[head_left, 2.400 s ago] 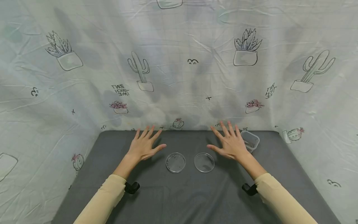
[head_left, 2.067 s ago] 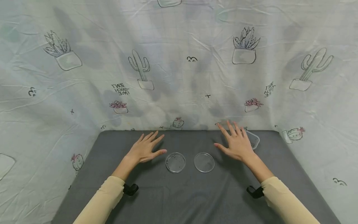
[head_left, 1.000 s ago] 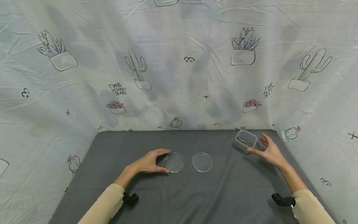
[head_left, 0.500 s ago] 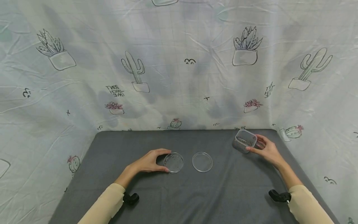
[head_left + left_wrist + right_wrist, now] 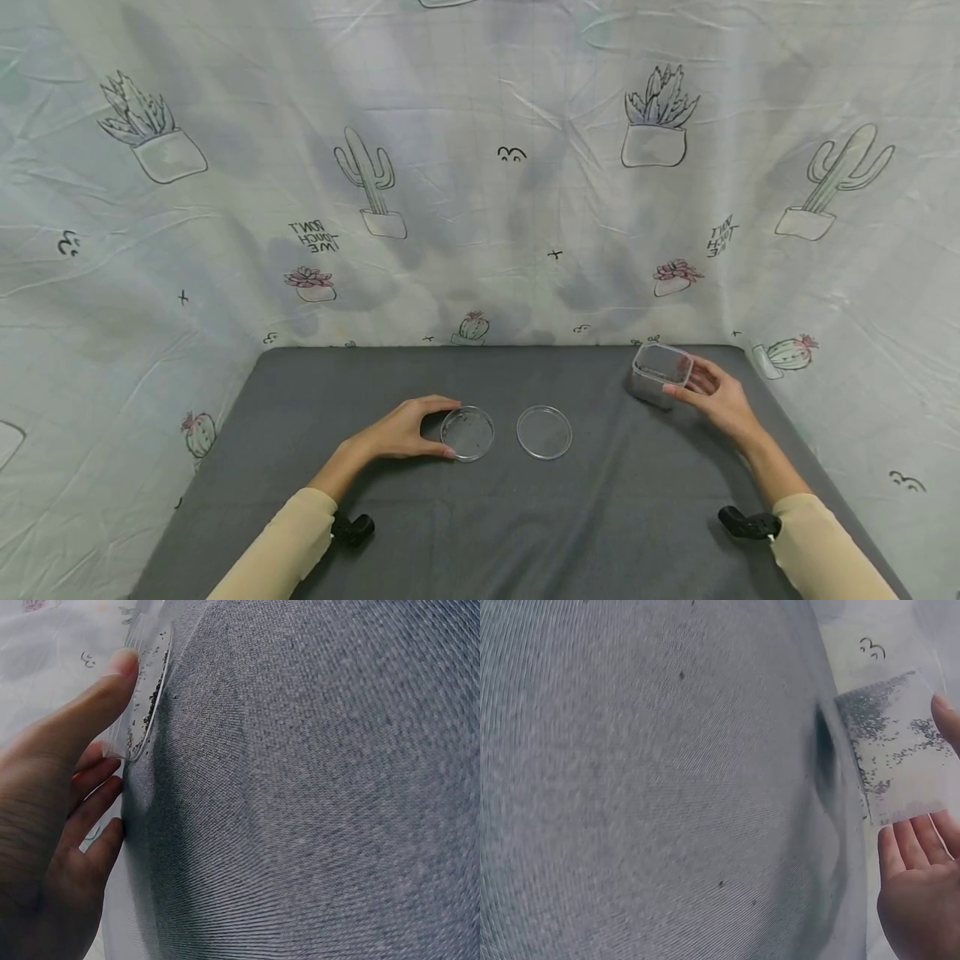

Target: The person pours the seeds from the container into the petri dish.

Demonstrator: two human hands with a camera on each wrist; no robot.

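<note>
My left hand point(image 5: 401, 429) holds a clear petri dish point(image 5: 467, 433) by its left side, thumb at the near rim and fingers at the far rim. In the left wrist view dark grains lie inside this dish point(image 5: 154, 686), and the thumb presses its edge. To its right lies a second clear round dish or lid point(image 5: 543, 432), untouched. At the back right my right hand point(image 5: 723, 407) grips a clear rectangular plastic container point(image 5: 658, 383) from its right side. Dark specks cling to the wall of the container point(image 5: 900, 742) in the right wrist view.
A grey cloth point(image 5: 480, 533) covers the table. White curtain point(image 5: 450, 208) with printed cacti encloses the back and both sides. Each wrist carries a black strap mount point(image 5: 748, 523). A few dark specks point(image 5: 720, 884) dot the cloth in the right wrist view.
Both hands, spread at the back of the table earlier, have come to the dish and the container. Over the last half second the right fingers have closed on the container, which shifts slightly.
</note>
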